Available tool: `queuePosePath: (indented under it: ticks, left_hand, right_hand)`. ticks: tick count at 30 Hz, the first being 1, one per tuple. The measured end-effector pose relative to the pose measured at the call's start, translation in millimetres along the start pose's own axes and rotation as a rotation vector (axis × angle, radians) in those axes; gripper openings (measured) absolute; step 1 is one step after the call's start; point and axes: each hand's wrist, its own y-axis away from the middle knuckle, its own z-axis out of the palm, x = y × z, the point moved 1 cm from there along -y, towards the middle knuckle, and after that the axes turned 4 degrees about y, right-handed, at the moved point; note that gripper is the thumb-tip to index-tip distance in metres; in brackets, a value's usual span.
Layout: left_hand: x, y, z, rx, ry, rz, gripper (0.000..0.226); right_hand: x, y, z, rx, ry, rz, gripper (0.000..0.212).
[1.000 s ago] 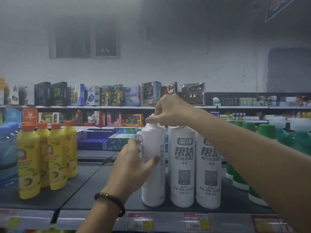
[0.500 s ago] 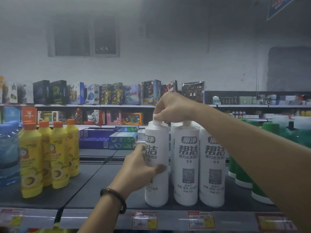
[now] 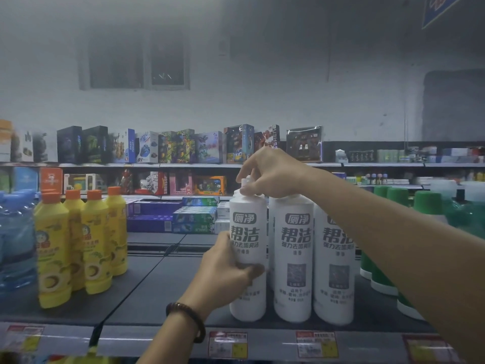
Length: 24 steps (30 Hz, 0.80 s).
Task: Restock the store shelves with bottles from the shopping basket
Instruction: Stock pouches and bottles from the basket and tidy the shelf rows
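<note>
On the shelf (image 3: 147, 287), yellow bottles (image 3: 78, 245) stand at the left. The left hand (image 3: 228, 269) curls around the body of a white bottle (image 3: 248, 222), upright at the shelf front. The right hand (image 3: 273, 174) pinches its top from above. Two more white bottles (image 3: 294, 258) stand just beside, then green-capped bottles (image 3: 427, 203)

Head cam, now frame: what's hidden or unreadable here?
Head view:
- Cap of the leftmost white cleaner bottle: mostly covered by the right hand.
- Its lower label: behind the left hand.
- Label of the third white bottle: cut off by the right forearm.
- Shelf-edge price tags: blurred, unreadable.
- The green-capped bottles: blurred, partly behind the forearm.
- The shopping basket: out of frame.
</note>
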Motion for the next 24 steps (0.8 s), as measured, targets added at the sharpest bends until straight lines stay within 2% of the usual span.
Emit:
queuePosePath:
  ticks: [11, 24]
  left_hand:
    - [1, 2, 3, 0.074, -0.023, 0.027, 0.056]
    - [1, 3, 7, 0.095, -0.011, 0.041, 0.053]
  right_hand:
    - [-6, 2, -3, -0.027, 0.066, -0.027, 0.033]
    - [-14, 10, -6, -0.032, 0.095, -0.005, 0.029]
